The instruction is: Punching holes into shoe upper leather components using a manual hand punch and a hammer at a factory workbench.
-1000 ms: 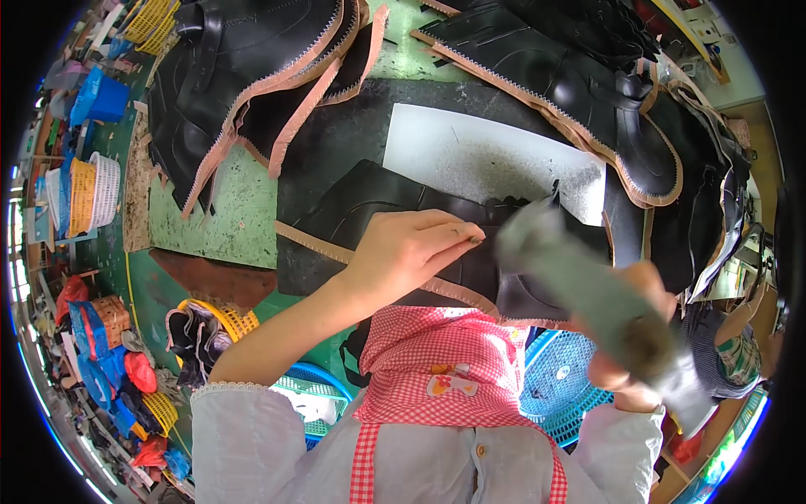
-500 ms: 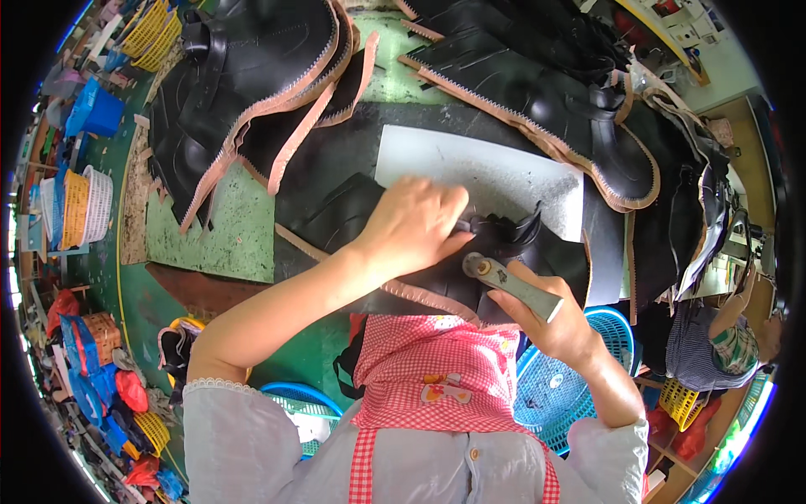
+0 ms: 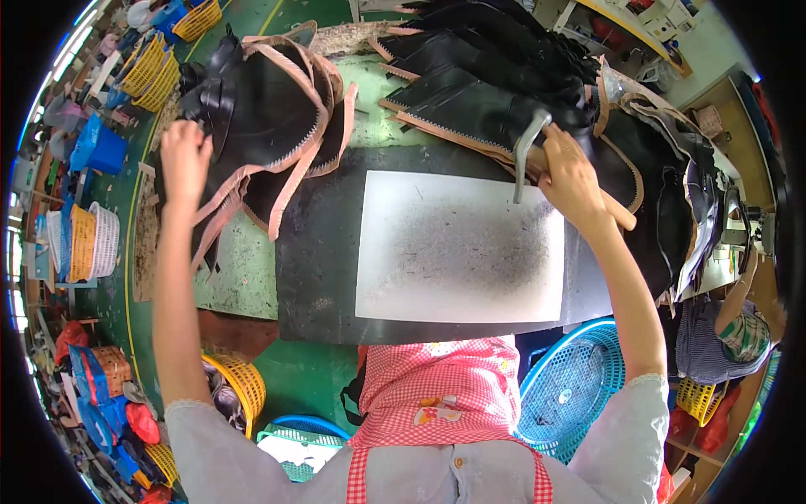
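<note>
Hammer (image 3: 521, 155) in the right hand (image 3: 573, 172)

In the head view, the right hand has its fingers wrapped round the hammer, which has a gray metal top and a wood handle. The hammer is over the right pile (image 3: 457, 105), which is black with tan zigzag edges. I cannot tell if it touches the pile. The left hand (image 3: 185, 160) is at the outer side of the left pile (image 3: 269, 101), with its fingers bent. I cannot tell if they pinch any of it. Both piles lie on the green counter (image 3: 239, 286). Closer to the person, a white sheet (image 3: 460, 252) with dark smudges lies flat on a black mat (image 3: 315, 286). The person wears a red and white checked apron (image 3: 437, 378). Lower down, a blue basket (image 3: 571, 386) is on the right and a yellow basket (image 3: 253, 391) is on the left.
</note>
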Action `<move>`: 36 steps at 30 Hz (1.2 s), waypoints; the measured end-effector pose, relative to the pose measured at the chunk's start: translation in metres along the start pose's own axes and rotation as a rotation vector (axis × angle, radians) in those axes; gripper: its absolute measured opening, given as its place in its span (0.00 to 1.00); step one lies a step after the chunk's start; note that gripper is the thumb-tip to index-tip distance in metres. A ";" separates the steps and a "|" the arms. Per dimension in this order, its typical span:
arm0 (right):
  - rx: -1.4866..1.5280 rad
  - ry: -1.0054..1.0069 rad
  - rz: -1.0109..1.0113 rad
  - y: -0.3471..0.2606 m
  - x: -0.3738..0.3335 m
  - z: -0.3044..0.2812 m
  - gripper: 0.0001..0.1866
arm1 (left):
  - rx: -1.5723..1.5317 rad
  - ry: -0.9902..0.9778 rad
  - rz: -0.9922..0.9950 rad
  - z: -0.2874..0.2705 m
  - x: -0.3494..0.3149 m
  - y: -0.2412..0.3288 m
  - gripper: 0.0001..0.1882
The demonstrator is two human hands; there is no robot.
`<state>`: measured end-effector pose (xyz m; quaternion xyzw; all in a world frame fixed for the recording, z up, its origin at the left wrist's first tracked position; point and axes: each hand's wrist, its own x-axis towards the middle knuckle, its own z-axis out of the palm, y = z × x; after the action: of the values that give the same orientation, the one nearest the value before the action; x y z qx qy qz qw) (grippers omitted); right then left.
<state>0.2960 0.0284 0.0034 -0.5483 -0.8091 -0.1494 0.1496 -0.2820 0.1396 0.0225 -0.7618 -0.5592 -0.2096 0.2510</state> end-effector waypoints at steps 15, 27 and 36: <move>0.231 -0.150 0.176 0.023 -0.035 -0.038 0.11 | -0.344 -0.080 0.033 0.027 -0.025 0.095 0.15; 0.466 -0.120 0.032 -0.082 -0.066 -0.131 0.19 | -1.106 -0.125 -0.120 -0.107 -0.022 0.240 0.06; 0.986 -0.630 0.060 -0.143 -0.096 -0.121 0.18 | -1.188 -0.428 0.423 -0.084 -0.101 0.299 0.12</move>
<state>0.2064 -0.1523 0.0630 -0.4545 -0.7727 0.4193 0.1437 -0.0278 -0.0618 -0.0160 -0.8887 -0.2248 -0.2727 -0.2922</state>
